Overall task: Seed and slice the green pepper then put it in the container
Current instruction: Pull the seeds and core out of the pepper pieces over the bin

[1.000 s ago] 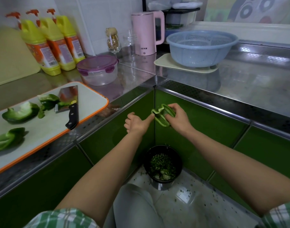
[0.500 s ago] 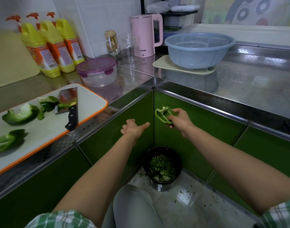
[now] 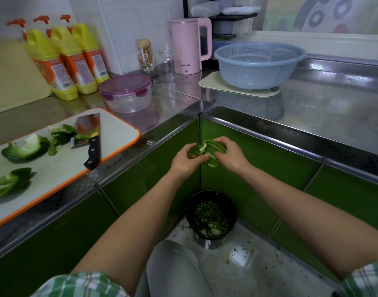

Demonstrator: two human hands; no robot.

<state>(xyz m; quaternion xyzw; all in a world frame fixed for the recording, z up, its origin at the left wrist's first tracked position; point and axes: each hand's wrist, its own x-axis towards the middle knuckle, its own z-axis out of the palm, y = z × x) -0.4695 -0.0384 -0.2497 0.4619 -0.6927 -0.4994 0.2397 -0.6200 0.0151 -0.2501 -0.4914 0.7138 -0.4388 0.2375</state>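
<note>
Pepper piece sits gripped between the curled fingers of left hand and right hand above the bin.

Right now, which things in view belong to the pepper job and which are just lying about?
In the job: pepper piece held in left hand and right hand; cut peppers on the cutting board; knife; lidded container; floor bin with green scraps.
Lying about: yellow bottles; pink kettle; blue colander; glass jars.

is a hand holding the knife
No, the knife lies on the cutting board; left hand and right hand hold a pepper piece.
</note>
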